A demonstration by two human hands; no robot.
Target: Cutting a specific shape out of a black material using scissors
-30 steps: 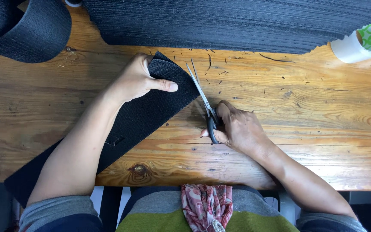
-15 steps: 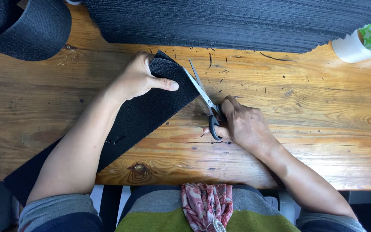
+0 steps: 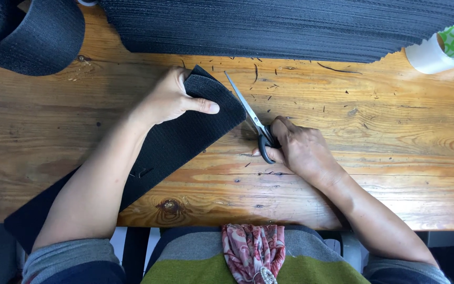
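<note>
The left hand (image 3: 172,97) lies flat on the far end of a black strip (image 3: 185,139), fingers (image 3: 206,107) spread over its rounded corner and the thumb pointing right, pressing the material onto the bench (image 3: 342,173) so that it does not slide or curl near the blades. The strip runs diagonally from that corner down to the near left, where it hangs over the bench edge beside the person's sleeve; laid that way, its right edge sits just beside the scissors (image 3: 253,123).

The right hand (image 3: 300,150) holds the scissors by their black handles, fingers closed through and around the loops. The blades point far and left, their tip close to the strip's far corner, and they look nearly together (only a thin sliver shows between them, if any). The blades lie along the strip's edge rather than across it, just beside it; whether they touch it I cannot tell.

Small dark trimmings (image 3: 269,87) are scattered over the wood on the far side of the scissors. Along the far edge lies a thick stack of ribbed dark material (image 3: 290,26), and at the far left a roll (image 3: 22,31) of the same black stuff, both near the hands. At the far right stands a tape roll (image 3: 445,47) with a green and white core, well apart from the hands.
</note>
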